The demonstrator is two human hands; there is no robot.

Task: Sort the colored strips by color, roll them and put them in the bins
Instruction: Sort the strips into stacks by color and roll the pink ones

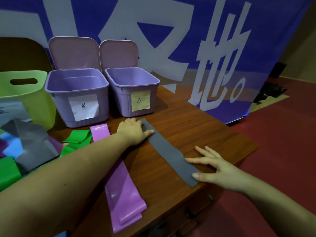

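Behind the wooden table [196, 127] a blue banner [256, 23] with large pale characters is hanging across the top of the frame, and red floor [282, 142] is showing at the right. A grey strip [168, 151] is lying flat on the table, running diagonally through the centre of the frame. The left hand [134, 132] is pressing down on the strip's upper end, its fingers mostly hidden, so how far they are curled cannot be told. The right hand [213, 165] is resting on the lower end with fingers spread and straight, gripping nothing. Left of centre a purple strip [123, 190] is lying partly under the left forearm. Two lilac bins [77, 93] with open lids and paper labels are standing at upper left, beside a green bin [25, 100]. A heap of grey, green and blue strips [30, 144] is lying at the left edge.
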